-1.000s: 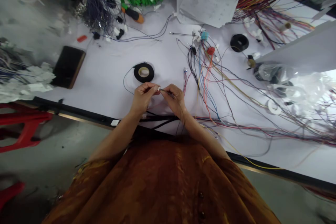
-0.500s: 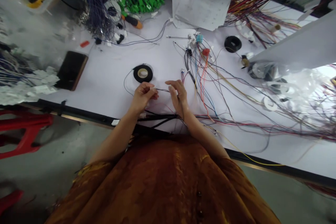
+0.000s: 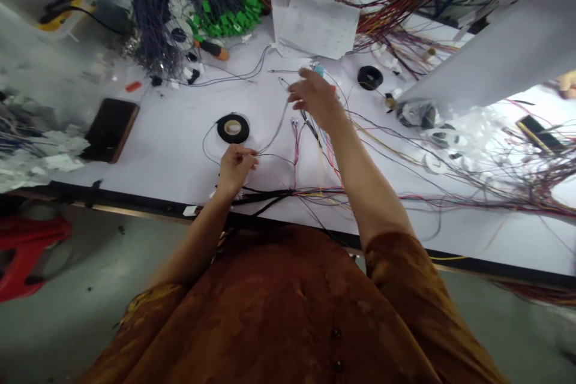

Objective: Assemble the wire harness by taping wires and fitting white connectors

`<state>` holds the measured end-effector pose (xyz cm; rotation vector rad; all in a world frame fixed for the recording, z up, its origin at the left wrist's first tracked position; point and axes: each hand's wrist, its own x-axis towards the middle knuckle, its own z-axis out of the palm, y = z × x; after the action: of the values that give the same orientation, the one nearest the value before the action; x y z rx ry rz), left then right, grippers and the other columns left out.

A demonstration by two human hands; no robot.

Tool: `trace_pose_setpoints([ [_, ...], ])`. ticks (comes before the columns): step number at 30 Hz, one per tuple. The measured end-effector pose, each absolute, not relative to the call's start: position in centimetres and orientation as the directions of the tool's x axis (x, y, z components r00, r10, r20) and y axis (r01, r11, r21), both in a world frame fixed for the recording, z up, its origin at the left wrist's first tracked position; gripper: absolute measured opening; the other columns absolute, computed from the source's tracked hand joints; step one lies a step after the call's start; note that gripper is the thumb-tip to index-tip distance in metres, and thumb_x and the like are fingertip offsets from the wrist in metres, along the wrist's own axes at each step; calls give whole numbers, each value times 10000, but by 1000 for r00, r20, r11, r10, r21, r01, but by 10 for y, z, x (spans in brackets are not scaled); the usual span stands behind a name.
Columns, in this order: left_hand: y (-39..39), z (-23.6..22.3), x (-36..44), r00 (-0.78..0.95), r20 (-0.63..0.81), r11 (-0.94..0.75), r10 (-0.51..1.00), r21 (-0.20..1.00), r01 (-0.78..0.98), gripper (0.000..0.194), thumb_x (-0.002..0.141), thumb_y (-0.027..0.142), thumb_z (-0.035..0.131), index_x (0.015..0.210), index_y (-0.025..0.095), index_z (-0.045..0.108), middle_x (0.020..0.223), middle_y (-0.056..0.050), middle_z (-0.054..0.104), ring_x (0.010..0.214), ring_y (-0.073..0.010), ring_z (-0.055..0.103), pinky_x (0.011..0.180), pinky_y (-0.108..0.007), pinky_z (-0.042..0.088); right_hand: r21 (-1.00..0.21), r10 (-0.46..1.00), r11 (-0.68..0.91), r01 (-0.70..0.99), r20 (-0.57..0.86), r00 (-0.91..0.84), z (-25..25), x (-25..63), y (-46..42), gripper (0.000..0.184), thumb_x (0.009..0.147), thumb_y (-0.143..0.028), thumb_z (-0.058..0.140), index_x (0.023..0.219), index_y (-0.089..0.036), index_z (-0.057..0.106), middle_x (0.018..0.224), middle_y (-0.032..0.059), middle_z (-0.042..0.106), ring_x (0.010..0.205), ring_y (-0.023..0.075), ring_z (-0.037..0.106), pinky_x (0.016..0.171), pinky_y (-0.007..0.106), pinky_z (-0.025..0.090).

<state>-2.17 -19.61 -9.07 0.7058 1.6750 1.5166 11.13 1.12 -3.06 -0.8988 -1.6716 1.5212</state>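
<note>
Hands well apart over the white table (image 3: pixel 171 132). Left hand (image 3: pixel 235 169) near the front edge, fingertips pinched on a grey wire (image 3: pixel 279 130), just below a tape roll (image 3: pixel 242 133). Wire curves up and right across the tabletop to the right hand (image 3: pixel 315 96). That hand is farther out, beside a blue connector (image 3: pixel 318 70) and below the papers (image 3: pixel 319 24); fingers loosely bent, cannot tell whether they grip the wire. Dark bundle (image 3: pixel 265 195) along the front edge, between the forearms.
</note>
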Motion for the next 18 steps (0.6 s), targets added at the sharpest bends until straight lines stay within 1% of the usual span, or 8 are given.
trace_pose_setpoints([
  [1, -197, -91, -21, -575, -176, 152, 799, 984, -89, 145, 698, 187, 623, 807, 165, 530, 846, -16, 658, 636, -97, 640, 572, -217, 511, -973, 810, 138, 186, 2, -587, -32, 95, 20, 231, 885, -249, 605, 1086, -187, 511, 695, -39, 543, 610, 104, 536, 601, 237, 444],
  [4, -204, -90, -23, -619, -186, 220, 763, 975, -22, 140, 730, 232, 617, 817, 178, 521, 780, -6, 631, 623, -122, 630, 584, -253, 512, -913, 778, 228, 339, -39, -627, -44, 74, 35, 330, 823, -100, 605, 1144, -129, 535, 644, -33, 574, 569, 111, 524, 598, 246, 438],
  [7, -213, -87, -26, -594, -86, 323, 800, 896, 305, 96, 794, 263, 597, 831, 195, 540, 719, -6, 606, 631, -157, 601, 639, -303, 493, -789, 793, 336, 515, -59, -607, -56, 102, 27, 185, 840, -80, 523, 993, -120, 619, 674, 7, 610, 601, 124, 556, 645, 266, 455],
  [9, -217, -85, -27, -503, -3, 334, 864, 751, 570, 55, 832, 250, 565, 826, 195, 564, 771, -38, 615, 712, -191, 603, 718, -339, 483, -657, 800, 396, 641, -95, -592, -62, 133, 11, 125, 855, -120, 522, 845, -125, 646, 716, 40, 635, 685, 155, 594, 711, 290, 467],
  [10, -218, -83, -28, -449, 14, 325, 893, 670, 667, 59, 847, 240, 545, 826, 192, 573, 823, -60, 624, 767, -210, 609, 756, -355, 478, -582, 808, 416, 699, -117, -578, -64, 148, 1, 124, 858, -141, 535, 838, -123, 656, 776, 61, 657, 752, 176, 613, 748, 302, 471],
  [14, -216, -77, -29, -317, -90, 320, 944, 472, 821, 128, 888, 225, 483, 868, 177, 600, 971, -123, 624, 897, -269, 617, 821, -397, 480, -284, 877, 379, 881, -193, -440, -66, 180, -34, 252, 873, -153, 548, 1101, -102, 643, 1159, 161, 644, 984, 247, 623, 841, 339, 468],
  [16, -214, -75, -29, -308, -141, 339, 941, 418, 843, 143, 897, 236, 480, 888, 177, 610, 994, -130, 621, 918, -287, 621, 827, -411, 485, -203, 892, 344, 917, -235, -386, -65, 179, -40, 308, 894, -137, 512, 1184, -102, 610, 1229, 180, 617, 1033, 263, 618, 857, 347, 466],
  [18, -212, -71, -29, -309, -167, 350, 936, 371, 860, 159, 905, 267, 490, 915, 178, 620, 1020, -135, 620, 936, -306, 623, 823, -428, 492, -165, 893, 324, 931, -272, -359, -63, 174, -38, 299, 898, -123, 493, 1168, -105, 620, 1203, 183, 635, 1033, 280, 622, 848, 360, 466],
])
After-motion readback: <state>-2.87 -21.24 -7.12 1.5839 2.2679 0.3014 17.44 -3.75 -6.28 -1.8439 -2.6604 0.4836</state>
